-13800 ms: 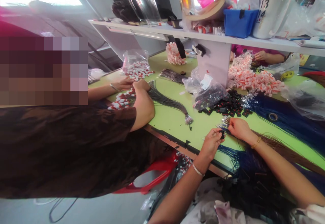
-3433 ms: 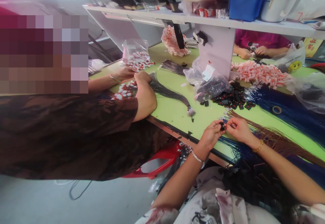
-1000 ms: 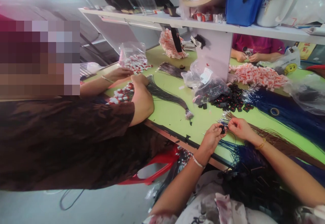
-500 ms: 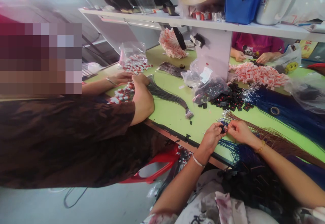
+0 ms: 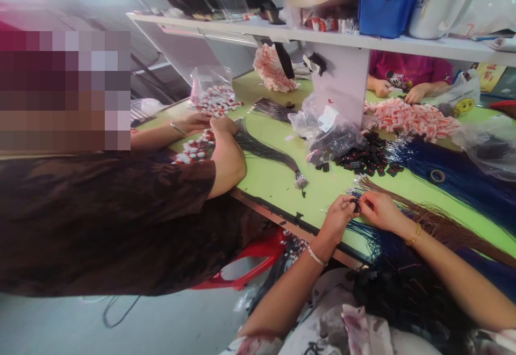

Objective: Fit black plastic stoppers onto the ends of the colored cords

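Left hand point(image 5: 337, 218) pinches a small black connector point(image 5: 355, 204) between thumb and fingertips, just above the near edge of the green table point(image 5: 278, 183). Right hand point(image 5: 377, 210) meets it from the other side, fingers closed on the same piece; whether they also grip a wire cannot be told, since the fingers hide that spot. Both hands sit at the tips of a brown wire bundle point(image 5: 435, 223), which fans away to the right, with blue wires point(image 5: 455, 175) lying beyond it and more blue strands hanging over the table edge below the wrists. A heap of black connectors point(image 5: 368, 159) lies further back, beside a clear bag point(image 5: 330, 137). To the left, a person in a brown sleeve point(image 5: 121, 221) rests both hands on a bundle of dark wires point(image 5: 266, 153) and red-and-white pieces point(image 5: 193, 151). Pink-and-white parts point(image 5: 411, 118) are piled near another person's hands at the far side.
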A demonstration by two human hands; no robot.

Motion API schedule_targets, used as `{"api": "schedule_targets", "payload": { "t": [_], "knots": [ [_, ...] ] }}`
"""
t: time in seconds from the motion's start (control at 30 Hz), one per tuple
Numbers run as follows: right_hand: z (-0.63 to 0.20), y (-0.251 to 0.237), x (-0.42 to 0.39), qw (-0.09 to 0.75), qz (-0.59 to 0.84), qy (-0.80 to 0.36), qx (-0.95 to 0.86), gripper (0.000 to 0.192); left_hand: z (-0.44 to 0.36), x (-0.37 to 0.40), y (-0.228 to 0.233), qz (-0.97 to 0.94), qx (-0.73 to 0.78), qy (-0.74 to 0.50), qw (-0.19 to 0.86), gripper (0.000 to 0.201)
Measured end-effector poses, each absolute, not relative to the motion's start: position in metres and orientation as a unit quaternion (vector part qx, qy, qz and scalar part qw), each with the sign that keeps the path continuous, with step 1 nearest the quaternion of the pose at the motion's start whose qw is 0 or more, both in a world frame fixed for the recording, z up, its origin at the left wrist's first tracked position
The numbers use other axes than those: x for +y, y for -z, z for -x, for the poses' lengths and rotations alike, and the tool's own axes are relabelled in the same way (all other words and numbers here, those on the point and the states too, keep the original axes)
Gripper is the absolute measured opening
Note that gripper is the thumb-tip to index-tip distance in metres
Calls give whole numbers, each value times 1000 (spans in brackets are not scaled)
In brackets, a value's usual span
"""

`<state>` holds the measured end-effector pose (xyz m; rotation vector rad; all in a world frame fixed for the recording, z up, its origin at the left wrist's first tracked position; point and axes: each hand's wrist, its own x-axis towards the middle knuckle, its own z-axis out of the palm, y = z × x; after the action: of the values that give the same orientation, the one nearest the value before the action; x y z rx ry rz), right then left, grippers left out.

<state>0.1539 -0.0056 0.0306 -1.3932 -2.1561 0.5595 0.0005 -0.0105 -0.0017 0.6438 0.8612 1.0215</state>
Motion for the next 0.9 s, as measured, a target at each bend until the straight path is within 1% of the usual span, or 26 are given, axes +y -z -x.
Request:
{"api": "schedule_targets", "payload": {
  "t": [0.17,0.33,0.5,0.57,0.63,0.7,0.73,0.77,0.8,0.9],
  "knots": [
    [-156,-29,-6,250,520,-231,-783,12,0,-10,1,-294,400,-465,733,37],
    [-154,-25,-7,275,526,-255,-763,14,0,-10,2,-304,400,-445,742,37],
    [-155,-23,-6,271,524,-280,-758,14,1,-6,5,-312,405,-446,734,31],
    [-159,-24,-2,277,522,-311,-745,18,1,-8,1,-344,416,-446,713,26],
    [-165,-26,4,284,529,-363,-713,25,1,-17,-8,-426,432,-470,641,19],
    [-167,-30,11,269,527,-419,-689,28,-2,-34,-22,-559,427,-497,507,16],
    [-166,-32,13,246,519,-438,-691,27,-5,-44,-30,-637,403,-493,434,20],
    [-164,-35,14,216,507,-448,-703,25,-8,-55,-37,-708,358,-487,365,24],
    [-159,-37,14,182,497,-445,-722,23,-12,-66,-44,-781,282,-458,317,27],
    [-140,-41,5,91,507,-360,-778,19,-26,-91,-57,-908,85,-347,220,33]
  ]
}}
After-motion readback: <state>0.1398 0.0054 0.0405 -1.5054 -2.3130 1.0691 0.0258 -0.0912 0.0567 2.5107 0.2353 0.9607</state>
